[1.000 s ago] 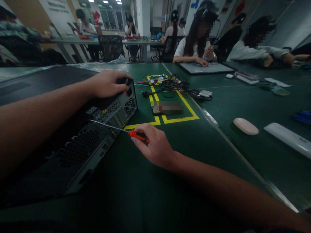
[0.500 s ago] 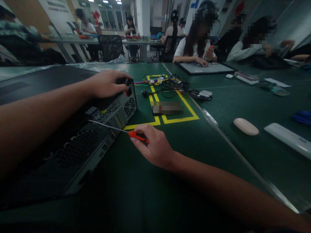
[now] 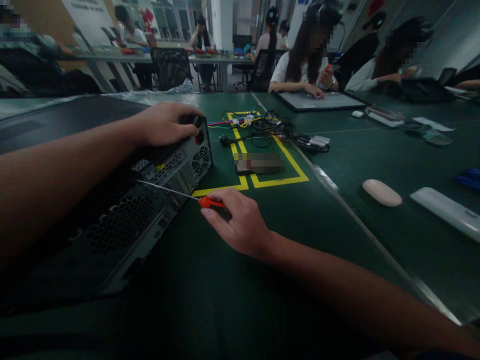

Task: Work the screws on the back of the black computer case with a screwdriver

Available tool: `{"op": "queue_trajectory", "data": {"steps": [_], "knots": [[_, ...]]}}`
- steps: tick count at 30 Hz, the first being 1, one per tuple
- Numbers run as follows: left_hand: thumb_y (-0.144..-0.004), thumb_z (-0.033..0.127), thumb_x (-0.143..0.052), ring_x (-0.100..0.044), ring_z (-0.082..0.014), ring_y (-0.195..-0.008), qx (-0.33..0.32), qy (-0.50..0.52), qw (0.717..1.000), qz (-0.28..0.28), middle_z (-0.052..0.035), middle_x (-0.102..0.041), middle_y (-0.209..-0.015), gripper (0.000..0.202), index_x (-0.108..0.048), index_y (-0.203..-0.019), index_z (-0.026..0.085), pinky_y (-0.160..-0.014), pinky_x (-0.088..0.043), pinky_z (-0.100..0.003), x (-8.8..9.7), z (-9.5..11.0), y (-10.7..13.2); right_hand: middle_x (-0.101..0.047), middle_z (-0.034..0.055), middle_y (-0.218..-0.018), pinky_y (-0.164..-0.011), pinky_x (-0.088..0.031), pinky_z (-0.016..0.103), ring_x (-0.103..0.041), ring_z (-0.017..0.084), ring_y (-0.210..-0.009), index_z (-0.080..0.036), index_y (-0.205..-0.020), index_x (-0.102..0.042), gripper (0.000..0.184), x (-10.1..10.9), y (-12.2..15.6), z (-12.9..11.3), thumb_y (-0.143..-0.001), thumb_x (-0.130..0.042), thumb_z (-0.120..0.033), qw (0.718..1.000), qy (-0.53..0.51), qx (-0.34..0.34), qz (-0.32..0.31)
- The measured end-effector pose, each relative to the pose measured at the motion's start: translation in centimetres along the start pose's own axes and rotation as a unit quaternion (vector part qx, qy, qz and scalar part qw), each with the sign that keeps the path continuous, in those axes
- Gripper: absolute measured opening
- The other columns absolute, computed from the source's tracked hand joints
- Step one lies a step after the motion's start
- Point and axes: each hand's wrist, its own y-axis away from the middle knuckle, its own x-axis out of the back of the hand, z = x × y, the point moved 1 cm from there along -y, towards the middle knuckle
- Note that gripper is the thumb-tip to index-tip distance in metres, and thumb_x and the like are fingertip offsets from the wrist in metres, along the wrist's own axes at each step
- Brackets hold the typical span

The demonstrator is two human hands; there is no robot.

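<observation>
Pinching an orange screwdriver: right hand; resting half-spread on a computer case: left hand

The bare left forearm reaches in from the left, and the left hand lies palm down, its thumb spread from the fingers. Nearer, the right forearm slants from the near right, the right hand curled in a pinching grip.

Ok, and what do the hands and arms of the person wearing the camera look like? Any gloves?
No gloves: the left hand and right hand are both bare. The left arm and right arm are bare along most of what shows, with no watch or bracelet in sight. Small markings are too dim to tell.
</observation>
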Motion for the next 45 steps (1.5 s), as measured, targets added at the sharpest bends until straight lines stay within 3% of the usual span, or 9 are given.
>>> {"op": "queue_trajectory", "data": {"steps": [5,10,14,20,31,37,45], "knots": [[-0.100,0.056,-0.048,-0.066,-0.0412,-0.142,-0.005,-0.005,1.000,-0.008,-0.0210,-0.072,-0.159,0.083,-0.065,-0.168,0.010,-0.128,-0.047,-0.056,-0.04,0.10,0.07,-0.083,0.0095,-0.114,-0.095,-0.062,0.035,-0.078,0.022,-0.103,-0.020,-0.126,-0.076,0.026,-0.04,-0.08,-0.24,-0.120,-0.060,-0.039,1.000,-0.002,-0.006,-0.006],[-0.100,0.056,-0.051,-0.067,-0.0390,-0.141,0.000,-0.002,1.000,0.002,-0.0177,-0.073,-0.158,0.081,-0.066,-0.168,0.014,-0.128,-0.047,-0.053,-0.18,-0.32,-0.23,-0.082,0.0085,-0.122,-0.091,-0.065,0.035,-0.079,0.022,-0.103,-0.022,-0.137,-0.068,0.031,-0.43,0.29,-0.06,-0.113,-0.073,-0.042,0.999,-0.032,-0.004,-0.012],[-0.100,0.053,-0.047,-0.071,-0.0415,-0.135,-0.012,-0.013,1.000,-0.001,-0.0233,-0.074,-0.154,0.082,-0.066,-0.166,0.008,-0.123,-0.051,-0.056,-0.30,-0.42,-0.48,-0.081,0.0068,-0.116,-0.090,-0.064,0.035,-0.079,0.022,-0.101,-0.023,-0.131,-0.067,0.020,-0.62,0.23,0.35,-0.113,-0.070,-0.031,1.000,-0.019,0.012,-0.013],[-0.101,0.056,-0.049,-0.068,-0.0439,-0.142,-0.009,-0.018,1.000,-0.001,-0.0237,-0.073,-0.155,0.083,-0.066,-0.167,0.010,-0.126,-0.049,-0.058,-0.41,-0.76,-0.70,-0.081,0.0073,-0.118,-0.092,-0.064,0.036,-0.078,0.022,-0.103,-0.022,-0.129,-0.068,0.016,-0.71,0.20,0.51,-0.113,-0.068,-0.027,1.000,-0.014,0.021,-0.007],[-0.101,0.056,-0.049,-0.067,-0.0447,-0.144,-0.010,-0.020,1.000,0.004,-0.0238,-0.071,-0.158,0.082,-0.065,-0.167,0.010,-0.126,-0.049,-0.059,-0.51,-0.85,-0.64,-0.081,0.0075,-0.116,-0.091,-0.062,0.035,-0.078,0.021,-0.102,-0.021,-0.128,-0.068,0.015,-0.46,0.14,0.43,-0.116,-0.066,-0.030,1.000,-0.015,0.024,-0.009],[-0.101,0.052,-0.050,-0.070,-0.0406,-0.139,-0.013,-0.013,1.000,-0.002,-0.0203,-0.074,-0.154,0.079,-0.067,-0.167,0.012,-0.125,-0.050,-0.056,-0.39,-0.57,-0.63,-0.081,0.0070,-0.115,-0.090,-0.061,0.034,-0.077,0.021,-0.100,-0.022,-0.127,-0.069,0.015,-0.43,0.13,0.40,-0.114,-0.069,-0.030,1.000,-0.011,0.008,-0.015],[-0.099,0.056,-0.048,-0.070,-0.0441,-0.139,-0.010,-0.020,1.000,0.007,-0.0243,-0.073,-0.154,0.084,-0.066,-0.166,0.010,-0.123,-0.051,-0.059,-0.45,-0.71,-0.64,-0.081,0.0081,-0.119,-0.092,-0.062,0.035,-0.078,0.021,-0.103,-0.022,-0.129,-0.068,0.017,-0.61,0.21,0.40,-0.115,-0.066,-0.032,1.000,-0.023,0.018,-0.008]]}}
